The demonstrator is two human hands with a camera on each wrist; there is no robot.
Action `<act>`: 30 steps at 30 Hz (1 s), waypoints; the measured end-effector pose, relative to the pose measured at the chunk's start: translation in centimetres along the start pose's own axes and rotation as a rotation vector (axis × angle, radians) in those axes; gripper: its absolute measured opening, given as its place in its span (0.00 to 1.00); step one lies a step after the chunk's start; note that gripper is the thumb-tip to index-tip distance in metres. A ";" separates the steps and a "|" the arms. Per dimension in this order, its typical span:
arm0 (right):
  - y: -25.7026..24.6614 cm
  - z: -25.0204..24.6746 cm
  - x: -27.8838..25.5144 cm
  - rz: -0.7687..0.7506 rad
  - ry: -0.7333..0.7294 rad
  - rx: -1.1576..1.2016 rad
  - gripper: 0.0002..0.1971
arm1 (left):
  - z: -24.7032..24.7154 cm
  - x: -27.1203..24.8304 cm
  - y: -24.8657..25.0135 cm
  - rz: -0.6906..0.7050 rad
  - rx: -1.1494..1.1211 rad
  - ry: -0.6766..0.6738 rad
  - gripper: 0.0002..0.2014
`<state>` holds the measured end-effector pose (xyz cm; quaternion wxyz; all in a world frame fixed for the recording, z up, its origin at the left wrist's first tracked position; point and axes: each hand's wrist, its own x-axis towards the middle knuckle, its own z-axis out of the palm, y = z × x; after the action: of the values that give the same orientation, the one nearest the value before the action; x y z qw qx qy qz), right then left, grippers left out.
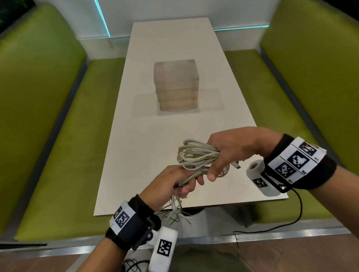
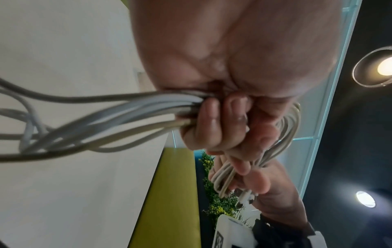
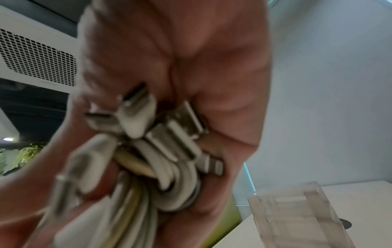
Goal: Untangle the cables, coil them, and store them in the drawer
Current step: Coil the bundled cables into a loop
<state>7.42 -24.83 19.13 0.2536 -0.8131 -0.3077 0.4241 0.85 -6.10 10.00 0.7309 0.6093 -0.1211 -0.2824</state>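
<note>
- Seen from the head camera, two hands held one bundle of pale cables [image 1: 196, 155] above the near end of a white table [image 1: 168, 42], both hands close together.
- The right hand [image 1: 236, 149] was curled over the looped part of the bundle, fingers wrapped round it.
- The left hand [image 1: 169, 184] gripped several strands just below, its fingers closed round them; loose ends hung down past the table edge.
- One clear drawer unit [image 1: 176, 86] stood further along the table, well apart from the hands. It appeared to have four stacked drawers, all pushed in.
- Two green benches [image 1: 37, 123] flanked the table.
- Only the left wrist camera showed the left fingers [image 2: 212, 124] folded tightly over the strands, with two ceiling lights [image 2: 384, 68] above.
- Only the right wrist camera showed the plugs [image 3: 137, 117] bunched in the right palm; they were blurred, too much so to count exactly, though at least five showed. It also showed a ceiling vent [image 3: 36, 62].
- Each wrist wore a black band with square black-and-white marker patterns; no readable words appeared.
</note>
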 end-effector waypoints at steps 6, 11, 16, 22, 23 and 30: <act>0.2 0.6 0.8 0.009 0.078 -0.159 0.06 | -1.0 -0.2 -0.3 -0.009 -0.190 -0.127 0.22; -0.2 1.0 1.0 -0.007 0.048 -0.393 0.07 | -2.2 -0.1 0.0 -0.246 -0.288 -0.328 0.59; -1.1 3.2 2.9 0.119 -0.112 -0.694 0.07 | -0.6 0.5 0.6 -0.363 0.069 -0.396 0.52; -0.4 2.2 2.9 0.054 -0.223 -0.310 0.08 | -0.2 0.1 0.9 -0.327 0.226 -0.186 0.12; -0.3 2.1 2.7 0.030 -0.247 -0.236 0.10 | -0.2 0.0 0.9 -0.321 0.213 -0.195 0.13; 0.8 2.3 2.4 -0.030 -0.214 0.028 0.10 | -0.9 0.0 0.9 -0.257 0.207 -0.223 0.28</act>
<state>6.83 -23.32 16.10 0.2367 -0.7548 -0.3393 0.5090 1.49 -5.30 10.64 0.6043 0.6565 -0.1509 -0.4254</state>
